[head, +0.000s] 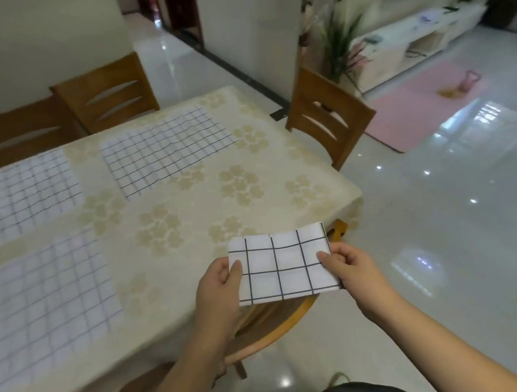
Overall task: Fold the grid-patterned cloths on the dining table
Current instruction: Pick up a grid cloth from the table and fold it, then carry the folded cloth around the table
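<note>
Folded cloth: a small white rectangle with a dark grid (283, 267), folded down to a few squares, held up in the air at the near right corner of the counter, above a wooden chair.
Left hand: the left hand (219, 284) pinches the folded cloth's left edge, thumb on top.
Right hand: the right hand (351, 269) pinches the right edge the same way, thumb lying on the top face.
Hands together: level with each other, the cloth stretched flat between them.
Chair under the hands: its curved wooden backrest (266, 333) shows just below the cloth.
Counter: covered by a cream floral tablecloth (219, 200), lying ahead and to the left of the hands.
Nearest flat cloth: a grid cloth (37, 304) spread open, well to the left of the left hand.
Far left cloth: another (15, 194) lies flat beyond that one.
Far middle cloth: a third, with darker lines (165, 151), lies flat ahead of the hands, well apart from them.
Other chairs: two (104, 94) beyond the counter's far side, one (325, 117) at its right end.
Floor: glossy pale tiles (449, 238) to the right of the right hand, a pink mat (417, 106) farther off.
</note>
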Demonstrator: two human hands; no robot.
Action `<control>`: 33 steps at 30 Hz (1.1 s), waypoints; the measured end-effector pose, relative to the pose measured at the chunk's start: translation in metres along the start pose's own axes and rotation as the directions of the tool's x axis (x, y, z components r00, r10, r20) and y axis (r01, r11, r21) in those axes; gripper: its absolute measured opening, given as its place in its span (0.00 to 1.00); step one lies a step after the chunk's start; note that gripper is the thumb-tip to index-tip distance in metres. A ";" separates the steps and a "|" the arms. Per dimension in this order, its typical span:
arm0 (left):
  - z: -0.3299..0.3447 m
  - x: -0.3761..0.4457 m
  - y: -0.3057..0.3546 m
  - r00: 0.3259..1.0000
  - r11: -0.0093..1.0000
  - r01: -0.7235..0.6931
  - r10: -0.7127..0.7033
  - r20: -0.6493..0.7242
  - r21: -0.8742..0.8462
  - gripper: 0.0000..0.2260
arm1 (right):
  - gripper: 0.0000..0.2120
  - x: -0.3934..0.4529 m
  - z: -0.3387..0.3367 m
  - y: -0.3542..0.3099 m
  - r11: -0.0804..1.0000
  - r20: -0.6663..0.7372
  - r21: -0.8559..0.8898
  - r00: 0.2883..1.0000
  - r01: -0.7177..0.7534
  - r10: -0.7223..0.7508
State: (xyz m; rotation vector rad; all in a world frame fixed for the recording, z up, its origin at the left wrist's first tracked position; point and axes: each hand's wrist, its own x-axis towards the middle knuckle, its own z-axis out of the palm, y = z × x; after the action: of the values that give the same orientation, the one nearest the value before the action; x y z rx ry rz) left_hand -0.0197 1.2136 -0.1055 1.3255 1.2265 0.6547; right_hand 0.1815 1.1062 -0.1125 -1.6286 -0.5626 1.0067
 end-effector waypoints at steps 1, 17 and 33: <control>0.013 -0.001 0.007 0.999 1.000 -0.019 0.018 0.037 0.020 0.06 | 0.08 -0.004 -0.014 0.001 1.000 -0.035 0.021 0.999 0.002 -0.001; 0.275 -0.032 0.059 0.805 0.991 0.004 -0.084 0.588 0.135 0.08 | 0.06 -0.079 -0.284 0.039 0.949 -0.401 0.317 0.907 0.006 0.129; 0.384 0.017 0.083 0.773 0.992 0.103 -0.128 0.621 0.077 0.13 | 0.14 -0.001 -0.384 0.033 0.966 -0.465 0.257 0.875 -0.013 0.136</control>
State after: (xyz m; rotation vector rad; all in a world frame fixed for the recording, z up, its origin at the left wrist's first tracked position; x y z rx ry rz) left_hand 0.3594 1.1094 -0.1039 1.3346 0.7582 0.0676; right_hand 0.4980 0.8872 -0.1230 -1.6042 -0.0328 0.6547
